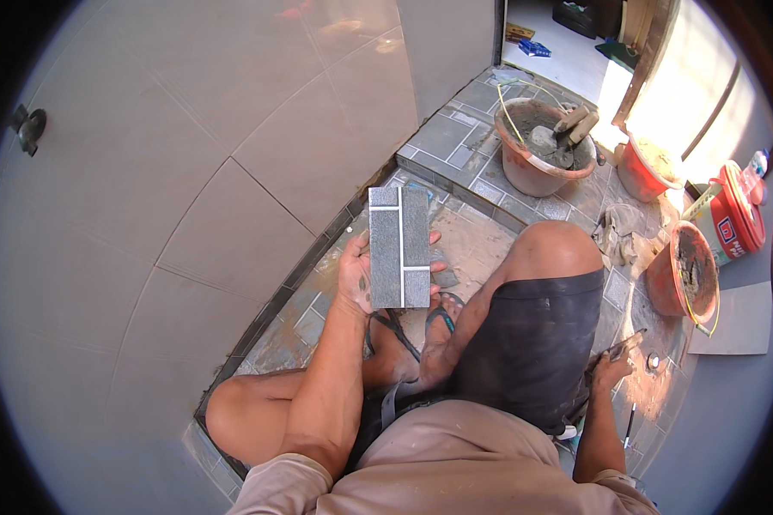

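My left hand [356,273] is closed around a narrow rectangular piece of grey floor tile [386,249], held up above my feet. White lines on its dark grey face form a block pattern. Some fingertips show past its right edge, while the tile covers the rest of the palm. Beside my right thigh, low over the floor, is my right hand [611,369], its visible fingers stretched forward and apart. No held thing can be made out there, though part of this hand is hidden. A small round object [653,361] lies just beyond it.
A tiled step [464,142] carries a mortar bucket [532,167] with a tool inside. More buckets [650,169] [661,279] and a red-lidded pail [739,215] stand right. A crumpled cloth [620,233] and a flat panel [734,322] lie nearby. The tiled wall [223,206] rises at left.
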`<state>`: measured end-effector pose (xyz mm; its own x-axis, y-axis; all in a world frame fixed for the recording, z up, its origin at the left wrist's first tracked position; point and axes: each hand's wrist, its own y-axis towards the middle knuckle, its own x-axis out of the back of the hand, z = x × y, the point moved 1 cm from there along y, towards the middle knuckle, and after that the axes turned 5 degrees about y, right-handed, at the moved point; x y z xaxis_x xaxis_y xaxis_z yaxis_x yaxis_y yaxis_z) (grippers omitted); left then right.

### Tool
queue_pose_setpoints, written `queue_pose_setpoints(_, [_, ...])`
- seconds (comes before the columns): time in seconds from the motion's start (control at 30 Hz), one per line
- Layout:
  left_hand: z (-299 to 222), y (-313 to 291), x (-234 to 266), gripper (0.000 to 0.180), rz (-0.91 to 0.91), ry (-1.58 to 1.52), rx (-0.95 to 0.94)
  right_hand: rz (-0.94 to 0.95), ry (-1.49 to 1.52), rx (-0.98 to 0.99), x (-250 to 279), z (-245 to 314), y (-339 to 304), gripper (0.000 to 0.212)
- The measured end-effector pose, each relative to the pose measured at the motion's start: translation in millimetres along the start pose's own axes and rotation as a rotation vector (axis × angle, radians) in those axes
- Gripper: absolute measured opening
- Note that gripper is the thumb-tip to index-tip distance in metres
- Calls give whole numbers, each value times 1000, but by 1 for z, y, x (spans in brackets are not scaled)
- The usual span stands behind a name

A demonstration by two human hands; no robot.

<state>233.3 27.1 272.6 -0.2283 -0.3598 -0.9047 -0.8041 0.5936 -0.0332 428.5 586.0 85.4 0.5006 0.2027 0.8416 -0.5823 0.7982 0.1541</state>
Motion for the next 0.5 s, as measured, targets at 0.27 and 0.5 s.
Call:
queue_pose_setpoints(0.27, [3, 53, 32, 81, -22, 158, -13, -79, 26, -94, 104, -43, -11, 24])
queue_pose_setpoints(0.5, [-27, 62, 112, 63, -317, 303, 100, -259, -105, -468, 155, -94, -26, 20])
